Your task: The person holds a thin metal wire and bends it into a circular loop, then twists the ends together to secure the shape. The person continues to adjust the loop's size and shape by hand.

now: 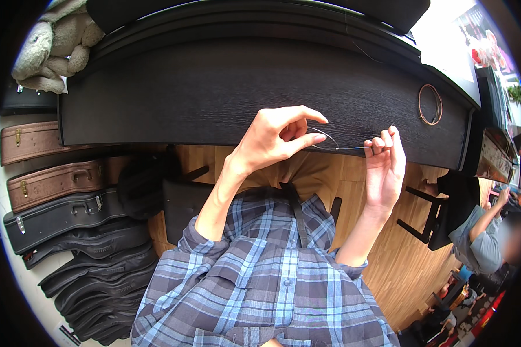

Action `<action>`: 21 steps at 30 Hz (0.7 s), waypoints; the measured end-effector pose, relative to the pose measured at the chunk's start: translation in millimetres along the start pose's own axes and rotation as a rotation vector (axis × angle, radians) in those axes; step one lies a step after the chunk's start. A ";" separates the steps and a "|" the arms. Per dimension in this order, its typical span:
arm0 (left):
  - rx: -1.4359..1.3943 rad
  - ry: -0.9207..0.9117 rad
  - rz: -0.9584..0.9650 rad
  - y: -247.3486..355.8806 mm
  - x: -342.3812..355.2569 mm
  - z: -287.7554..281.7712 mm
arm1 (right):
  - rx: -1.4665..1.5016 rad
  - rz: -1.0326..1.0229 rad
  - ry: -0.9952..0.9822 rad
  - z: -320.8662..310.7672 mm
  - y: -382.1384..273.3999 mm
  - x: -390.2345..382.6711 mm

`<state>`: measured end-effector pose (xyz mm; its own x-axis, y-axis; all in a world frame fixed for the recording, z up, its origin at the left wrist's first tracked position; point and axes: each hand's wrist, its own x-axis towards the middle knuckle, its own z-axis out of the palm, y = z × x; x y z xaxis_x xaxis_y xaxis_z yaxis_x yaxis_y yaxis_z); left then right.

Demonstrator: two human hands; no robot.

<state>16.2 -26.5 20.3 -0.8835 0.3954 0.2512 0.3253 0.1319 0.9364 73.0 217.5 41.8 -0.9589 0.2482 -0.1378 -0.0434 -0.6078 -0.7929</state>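
I see my left hand [275, 139] pinching a thin wire string [330, 141] into a loop over the front edge of the black piano lid [214, 87]. My right hand [383, 165], fingers curled, grips its other end; a coiled string [430, 104] lies near the lid's right corner.

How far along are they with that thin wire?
Done: one coil lies wound on the dark top. In hand: the left hand pinches a loop of wire, and the right hand holds its straight end taut. Left: that loop is only partly formed.

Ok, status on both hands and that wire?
Left hand pinching thin wire, looped. Right hand pinching its other end. Coiled string on black top, clear of both.
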 end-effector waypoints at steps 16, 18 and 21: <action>-0.180 -0.121 -0.035 -5.4 3.1 -8.9 | -0.315 -0.220 -0.206 5.6 -8.3 0.2; -0.212 -0.067 -0.108 -3.5 1.8 -7.3 | -0.446 -0.218 -0.257 12.7 -10.6 -3.5; -0.284 0.018 -0.171 -1.8 2.0 -3.3 | -0.575 -0.109 -0.304 26.7 -7.3 -10.1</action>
<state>12.7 -29.0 19.9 -0.9237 0.3733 0.0861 0.0668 -0.0643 0.9957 75.6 199.3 64.8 -0.9977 0.0102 0.0677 -0.0683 -0.0704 -0.9952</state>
